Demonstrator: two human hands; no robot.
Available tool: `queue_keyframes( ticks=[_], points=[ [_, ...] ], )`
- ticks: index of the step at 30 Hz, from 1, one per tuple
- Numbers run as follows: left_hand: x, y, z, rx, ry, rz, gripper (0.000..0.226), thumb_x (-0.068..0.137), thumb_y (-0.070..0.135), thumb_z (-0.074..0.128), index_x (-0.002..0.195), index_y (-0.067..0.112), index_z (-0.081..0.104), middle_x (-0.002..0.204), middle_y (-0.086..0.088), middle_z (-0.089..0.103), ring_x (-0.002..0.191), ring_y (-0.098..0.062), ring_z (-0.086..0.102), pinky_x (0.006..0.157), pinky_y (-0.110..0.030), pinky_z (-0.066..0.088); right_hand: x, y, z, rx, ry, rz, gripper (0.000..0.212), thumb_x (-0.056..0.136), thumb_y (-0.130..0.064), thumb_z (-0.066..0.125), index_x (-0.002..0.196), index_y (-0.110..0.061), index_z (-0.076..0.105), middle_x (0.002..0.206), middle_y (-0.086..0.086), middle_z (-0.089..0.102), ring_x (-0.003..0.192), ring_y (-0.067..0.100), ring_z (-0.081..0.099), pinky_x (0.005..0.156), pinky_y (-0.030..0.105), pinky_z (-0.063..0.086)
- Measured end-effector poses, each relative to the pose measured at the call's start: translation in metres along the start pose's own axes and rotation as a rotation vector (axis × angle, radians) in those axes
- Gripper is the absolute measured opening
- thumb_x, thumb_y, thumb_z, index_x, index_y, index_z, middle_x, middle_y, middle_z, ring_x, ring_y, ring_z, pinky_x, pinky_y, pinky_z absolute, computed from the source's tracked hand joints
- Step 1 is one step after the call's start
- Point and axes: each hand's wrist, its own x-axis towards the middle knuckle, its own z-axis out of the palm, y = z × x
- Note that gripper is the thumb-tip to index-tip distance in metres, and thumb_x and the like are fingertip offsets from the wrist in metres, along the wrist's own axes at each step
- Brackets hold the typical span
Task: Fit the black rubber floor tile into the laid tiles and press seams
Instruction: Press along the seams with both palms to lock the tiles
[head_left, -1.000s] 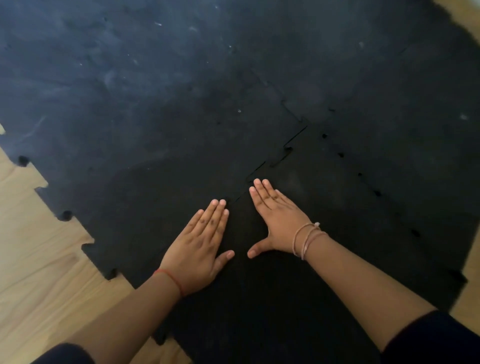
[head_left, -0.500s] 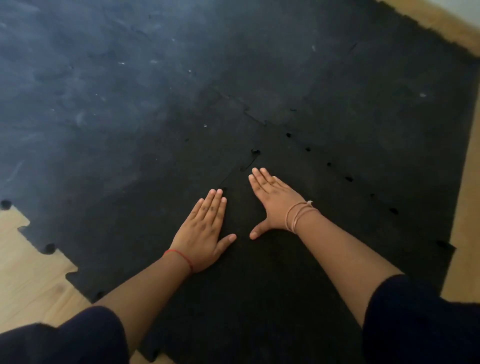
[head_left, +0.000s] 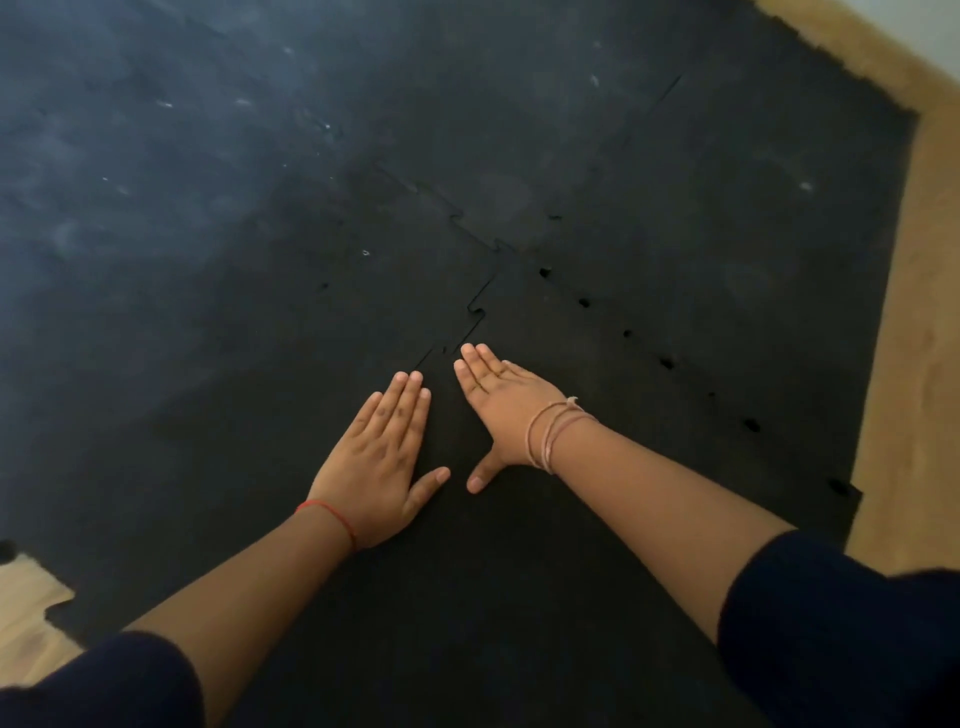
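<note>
The black rubber floor tile (head_left: 597, 431) lies among the laid tiles (head_left: 260, 218) in the lower middle of the view. Its jigsaw seam (head_left: 475, 312) runs diagonally up from my fingertips, with a thin gap still showing. A second seam (head_left: 667, 362) to the right shows several small dark holes. My left hand (head_left: 382, 462) lies flat, palm down, on the rubber beside the seam. My right hand (head_left: 501, 410) lies flat on the tile just right of it, fingers pointing at the seam. Neither hand holds anything.
Light wooden floor (head_left: 924, 364) borders the tiles along the right edge and shows again at the lower left (head_left: 26, 613), where the notched tile edge ends. A pale wall (head_left: 924, 31) meets the floor at the top right. My dark sleeves fill the bottom corners.
My view has shifted to the right, so less wood shows at the left and more at the right. Both hands stay flat by the seam, almost unmoved.
</note>
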Motion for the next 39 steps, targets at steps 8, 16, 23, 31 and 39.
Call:
queue_keyframes(
  ticks=[8,16,23,31,39],
  points=[
    [0.023,0.001,-0.010,0.001,-0.015,-0.007,0.075,0.090,0.056,0.013,0.140,0.008,-0.017,0.153,-0.011,-0.018,0.138,-0.019,-0.023,0.110,-0.030,-0.014,-0.007,0.000,0.013,0.189,0.114,0.143,0.139,0.054,-0.059,0.077,0.142,-0.010,-0.019,0.154,0.007,-0.024,0.141,0.021,-0.020,0.115,0.036,-0.004],
    [0.031,0.002,-0.002,-0.036,0.055,-0.026,0.070,0.088,0.056,0.006,0.135,0.012,-0.023,0.144,-0.006,-0.028,0.134,-0.018,-0.027,0.110,-0.029,-0.015,0.003,0.007,0.010,0.123,0.107,0.145,0.150,0.044,-0.072,0.073,0.140,-0.005,-0.021,0.152,0.014,-0.026,0.140,0.026,-0.021,0.114,0.037,-0.007],
    [0.033,0.002,-0.005,-0.009,0.008,-0.032,0.077,0.076,0.059,-0.012,0.134,0.011,-0.026,0.144,-0.007,-0.031,0.132,-0.021,-0.032,0.109,-0.031,-0.017,0.009,0.014,0.010,0.128,0.087,0.119,0.146,0.049,-0.073,0.070,0.140,-0.006,-0.023,0.152,0.014,-0.026,0.140,0.026,-0.022,0.112,0.036,-0.008],
    [0.075,0.001,-0.015,-0.015,0.036,0.004,0.072,0.090,0.056,0.012,0.137,0.012,-0.021,0.148,-0.005,-0.026,0.131,-0.015,-0.029,0.109,-0.029,-0.016,0.012,0.045,0.003,0.214,0.221,0.172,0.141,0.053,-0.065,0.074,0.141,-0.010,-0.022,0.152,0.007,-0.027,0.140,0.023,-0.022,0.114,0.037,-0.006],
    [0.080,-0.002,-0.008,-0.057,0.038,-0.007,0.074,0.082,0.062,-0.002,0.136,0.017,-0.024,0.145,0.000,-0.032,0.127,-0.015,-0.039,0.108,-0.030,-0.019,0.040,0.052,-0.017,0.042,0.089,0.122,0.153,0.041,-0.069,0.076,0.139,-0.010,-0.026,0.152,0.011,-0.028,0.139,0.026,-0.025,0.112,0.039,-0.011]
  ],
)
